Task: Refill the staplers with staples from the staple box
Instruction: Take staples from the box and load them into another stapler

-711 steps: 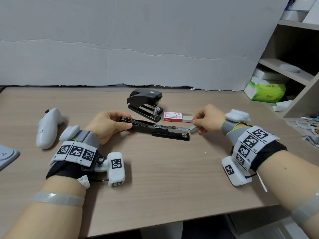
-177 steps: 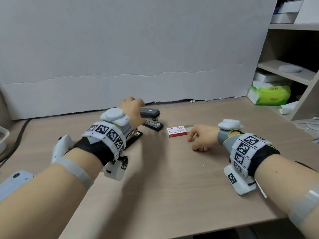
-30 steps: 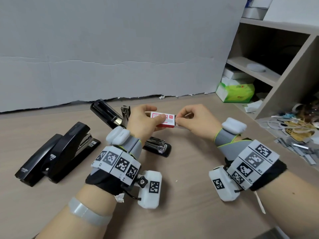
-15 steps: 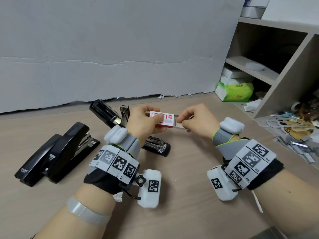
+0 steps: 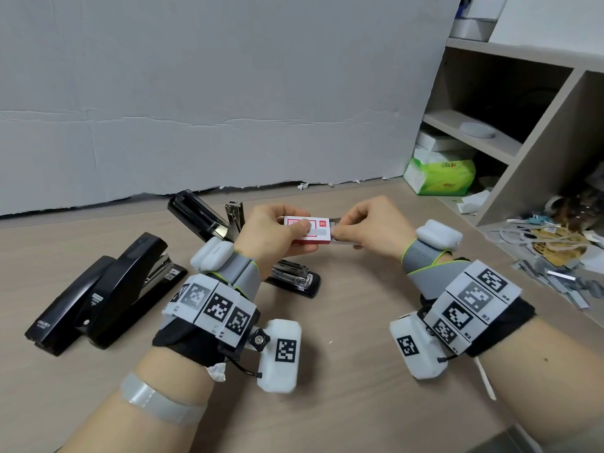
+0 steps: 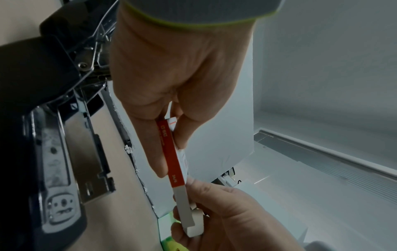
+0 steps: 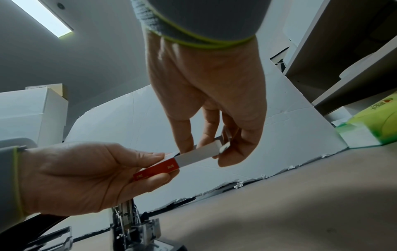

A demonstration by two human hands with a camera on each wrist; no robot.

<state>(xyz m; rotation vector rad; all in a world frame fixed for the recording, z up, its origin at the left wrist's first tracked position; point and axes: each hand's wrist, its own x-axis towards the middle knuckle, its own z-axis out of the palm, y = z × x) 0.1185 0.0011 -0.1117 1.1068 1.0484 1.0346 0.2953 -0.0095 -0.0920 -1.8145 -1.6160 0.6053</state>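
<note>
Above the desk my left hand [image 5: 294, 231] grips the red-and-white staple box [image 5: 309, 231] by its sleeve [image 6: 171, 158]. My right hand [image 5: 340, 229] pinches the grey inner tray [image 7: 197, 154], which sticks out of the sleeve's right end [image 6: 184, 208]. The tray's contents are hidden. Under my hands an open black stapler [image 5: 294, 280] lies with its lid [image 5: 196, 214] swung back and its metal magazine [image 5: 236, 213] upright. Two shut black staplers [image 5: 130, 289] lie side by side at the left.
A white foam board [image 5: 228, 109] closes off the back of the desk [image 5: 343, 403]. At the right stand a shelf unit [image 5: 536, 152] and a green tissue pack [image 5: 441, 178]. Loose staple strips and papers [image 5: 555, 273] litter the right edge.
My right hand has drawn the grey tray a little out of the sleeve to the right. The left hand keeps its hold on the box, and the staplers have not moved.
</note>
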